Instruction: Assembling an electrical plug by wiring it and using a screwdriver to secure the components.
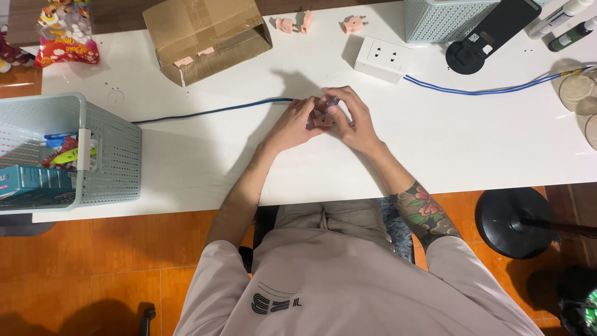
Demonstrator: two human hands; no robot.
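Both hands meet at mid-table, just below and left of the white socket block (383,58). Left hand (297,122) and right hand (350,118) are pressed together, fingers curled around a small pinkish plug piece (323,116) at the end of the blue cable (211,112). Both are grasping it; the piece is mostly hidden by fingers, so the exact grip can't be told.

The blue cable runs left from the hands toward the grey mesh basket (109,155), which sits well left of the socket block and overhangs the near table edge. A second blue cable (491,90) leaves the socket block's right side and heads to the right table edge, near the clear cups (578,93).

Left of the socket block, along the far edge: three loose pink plugs (305,23), then an open cardboard box (208,37) tipped on its side, then a snack bag (65,34) at the far left corner. Right of the socket block: another mesh bin (441,18), a black stand (491,34) and markers (569,25).

The white table (472,149) is bare below and right of the socket block, out to the near edge, with open room on both sides of the forearms. Below the near edge, right of the person, a black round base (513,221) sits on the orange floor.
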